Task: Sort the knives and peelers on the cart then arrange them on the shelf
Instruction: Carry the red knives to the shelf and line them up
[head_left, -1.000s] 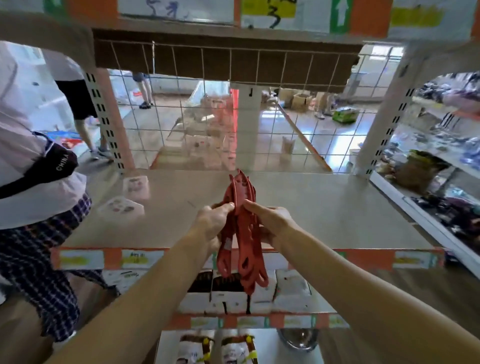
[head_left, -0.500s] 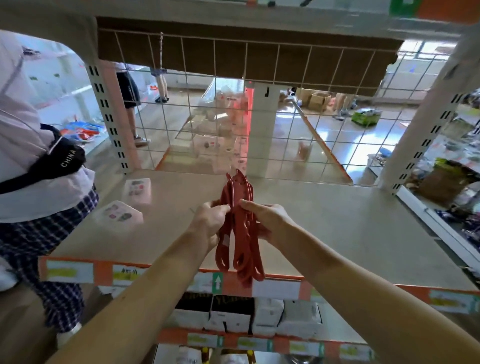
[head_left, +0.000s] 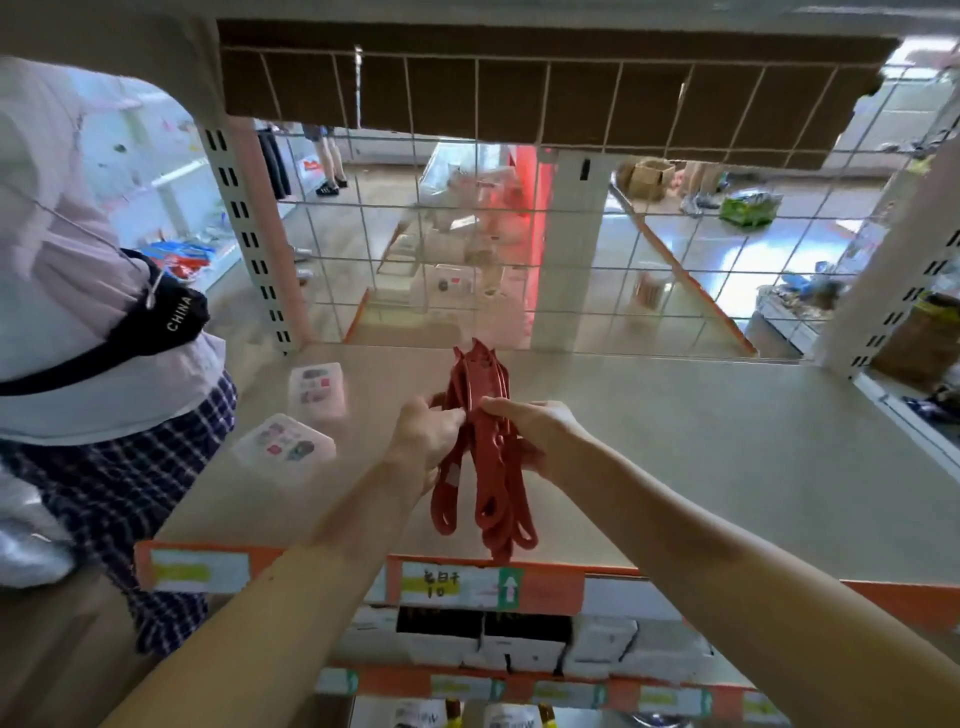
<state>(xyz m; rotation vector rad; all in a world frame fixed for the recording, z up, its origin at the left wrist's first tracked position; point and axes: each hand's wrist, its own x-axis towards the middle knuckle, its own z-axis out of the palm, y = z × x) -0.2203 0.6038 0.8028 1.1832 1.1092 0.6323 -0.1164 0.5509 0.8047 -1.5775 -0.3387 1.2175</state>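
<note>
left hand (head_left: 428, 439) and right hand (head_left: 540, 434) both pinched shut on a bunch of red peelers (head_left: 480, 452), handles hanging toward 6 o'clock. held above the shelf (head_left: 701, 441) near its front edge; two small packets (head_left: 301, 415) lying at 9 o'clock.

We see red peelers (head_left: 483, 447), a beige shelf (head_left: 701, 441) edged orange, and a navy checked skirt (head_left: 130, 499) at left.

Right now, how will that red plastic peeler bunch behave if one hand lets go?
The bunch of red plastic peelers looks stiff and light: it stands upright between the left hand and right hand. The loose pieces would probably splay or slip apart; the looped ends already fan out.
</note>
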